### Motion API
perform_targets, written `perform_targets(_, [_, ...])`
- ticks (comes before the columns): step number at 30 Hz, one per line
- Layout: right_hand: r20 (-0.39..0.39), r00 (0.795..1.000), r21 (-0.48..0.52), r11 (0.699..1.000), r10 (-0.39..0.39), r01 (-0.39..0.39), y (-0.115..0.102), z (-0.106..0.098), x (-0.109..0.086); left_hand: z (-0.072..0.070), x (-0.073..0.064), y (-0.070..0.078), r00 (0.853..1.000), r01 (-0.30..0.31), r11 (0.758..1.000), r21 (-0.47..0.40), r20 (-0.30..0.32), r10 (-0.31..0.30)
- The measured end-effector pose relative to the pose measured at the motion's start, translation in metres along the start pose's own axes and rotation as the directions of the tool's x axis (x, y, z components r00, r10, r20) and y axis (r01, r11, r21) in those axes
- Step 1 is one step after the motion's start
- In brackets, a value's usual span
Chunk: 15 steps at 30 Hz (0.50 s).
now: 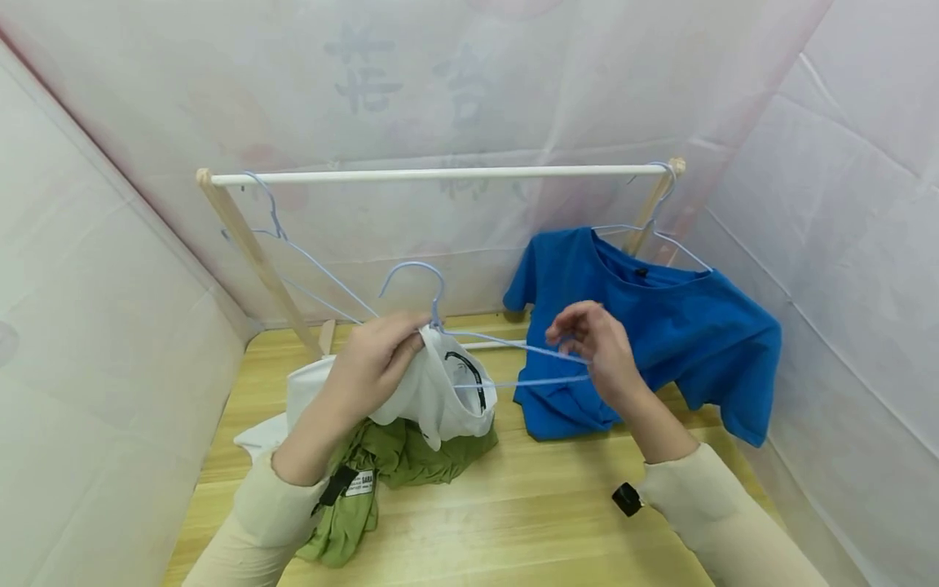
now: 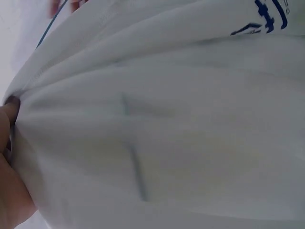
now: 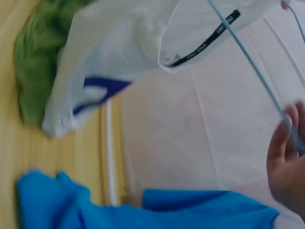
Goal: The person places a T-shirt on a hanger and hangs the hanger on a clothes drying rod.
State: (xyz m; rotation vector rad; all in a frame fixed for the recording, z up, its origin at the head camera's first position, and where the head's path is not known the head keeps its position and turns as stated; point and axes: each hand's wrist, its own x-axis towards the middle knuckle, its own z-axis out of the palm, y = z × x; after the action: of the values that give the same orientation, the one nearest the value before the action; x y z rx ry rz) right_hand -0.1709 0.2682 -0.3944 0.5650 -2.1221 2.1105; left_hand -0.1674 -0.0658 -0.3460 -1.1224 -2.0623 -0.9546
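Observation:
My left hand (image 1: 374, 363) pinches the neckline of a white T-shirt (image 1: 455, 408) just below the hook of a light blue clothes hanger (image 1: 421, 267). One side of this hanger runs into the shirt, hidden by cloth. Its other end sticks out of the neck opening, where a black label shows. My right hand (image 1: 597, 350) is at that bare end, fingers bent round the wire (image 3: 259, 74). Across most of the left wrist view stretches the white cloth (image 2: 157, 129), with part of my left hand (image 2: 12, 162) gripping its edge.
A rack with a white rail (image 1: 440, 174) stands at the back. A blue shirt (image 1: 638, 326) hangs on a hanger at its right; a bare hanger (image 1: 315, 265) hangs at its left. Green clothing (image 1: 411, 456) lies under the white shirt on the wooden table (image 1: 477, 538). Cloth walls enclose the table.

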Motion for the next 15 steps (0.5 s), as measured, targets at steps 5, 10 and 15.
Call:
perform_targets(5, [-0.085, 0.980, 0.035, 0.984, 0.178, -0.175, 0.027, 0.014, -0.001, -0.006, 0.004, -0.001, 0.995, 0.058, 0.995, -0.087, -0.079, -0.065])
perform_targets(10, [0.298, 0.953, -0.402, 0.913, 0.060, 0.068, 0.048, 0.046, -0.013, -0.006, 0.007, 0.001, 0.991, 0.066, 0.993, -0.099, -0.108, -0.077])
perform_targets(15, [0.488, 0.872, -0.591, 0.752, 0.046, 0.291, 0.051, 0.072, -0.021, -0.005, 0.010, 0.003, 0.986, 0.082, 0.992, -0.095, -0.139, -0.095])
